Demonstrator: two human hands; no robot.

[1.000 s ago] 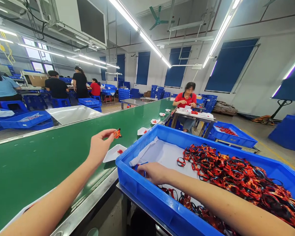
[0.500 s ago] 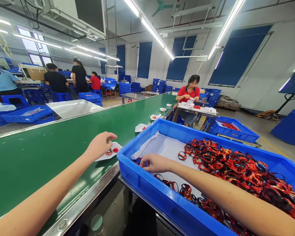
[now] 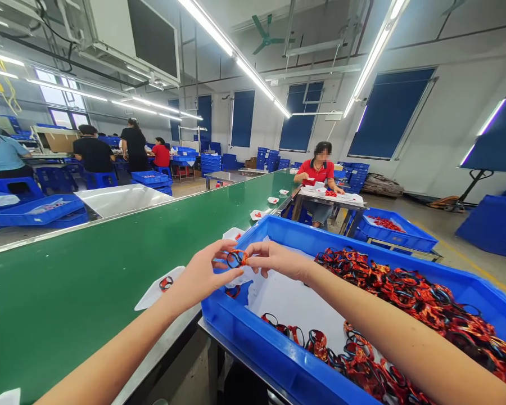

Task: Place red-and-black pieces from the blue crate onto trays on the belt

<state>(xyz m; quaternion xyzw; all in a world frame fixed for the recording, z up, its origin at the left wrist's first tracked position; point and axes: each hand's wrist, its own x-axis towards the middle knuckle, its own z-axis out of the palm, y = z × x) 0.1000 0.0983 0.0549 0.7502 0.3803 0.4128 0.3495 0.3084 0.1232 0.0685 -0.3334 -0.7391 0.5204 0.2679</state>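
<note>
Left arm: reaches in from the near left over the green belt (image 3: pixel 109 264), the forearm slanting far and right, wrist nearly straight.
Left hand (image 3: pixel 203 277): half open, thumb stretched out below and fingers curved above, set around the left side of the held band; whether it grips or only touches, I cannot tell.
Right arm: comes from the near right, low across the blue bin (image 3: pixel 265 346), the forearm slanting far and left.
Right hand (image 3: pixel 280 260): palm down, fingers bent, thumb and fingertips pinching the right, orange part of the band.
Held band (image 3: pixel 242 257): a red-orange and black ring-shaped piece, raised between the two hands above the bin's left far corner, its round opening showing.
Inside the bin: a white sheet (image 3: pixel 282 298) lines the floor; a large heap of similar bands (image 3: pixel 405 298) fills the right side, and more bands (image 3: pixel 318 343) lie along the near wall.
On the belt: a white dish (image 3: pixel 149 295) left of the bin carries one band (image 3: pixel 166 283); another dish (image 3: pixel 227 234) with small red pieces sits just beyond the hands.
Far side: a co-worker in red (image 3: pixel 317 170) sits at a desk (image 3: pixel 297 209) right of the belt.
</note>
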